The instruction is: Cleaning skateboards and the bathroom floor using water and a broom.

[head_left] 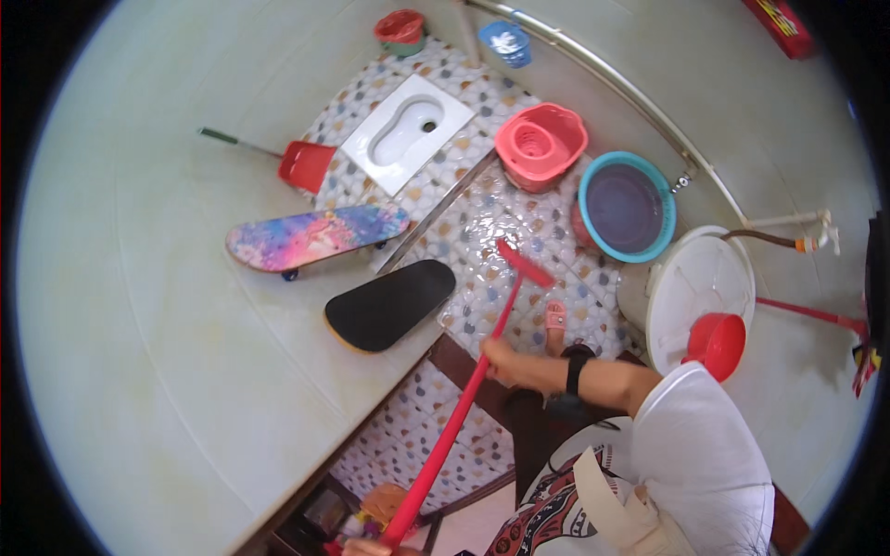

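Note:
A long red pole with a short crossbar head, a floor-cleaning tool (454, 422), slants across the view. Its red head rests on the wet pebble-patterned floor; whether it is a brush or a squeegee I cannot tell. Partway down the pole, my right hand (498, 361) is wrapped round it, with a black band on that wrist. My left hand (368, 548) is at the lower edge, closed round the thick upper end and partly cut off by the frame. A foot in a pink slipper (555, 315) stands just right of the tool's head.
A squat toilet (408, 134), red dustpan (307, 165) and two skateboards, one patterned (315, 236), one black (389, 306), are at left. Right are a pink mop bucket (547, 176), a blue-rimmed tub of water (669, 232), a white-lidded barrel (686, 296) and red dipper (718, 343).

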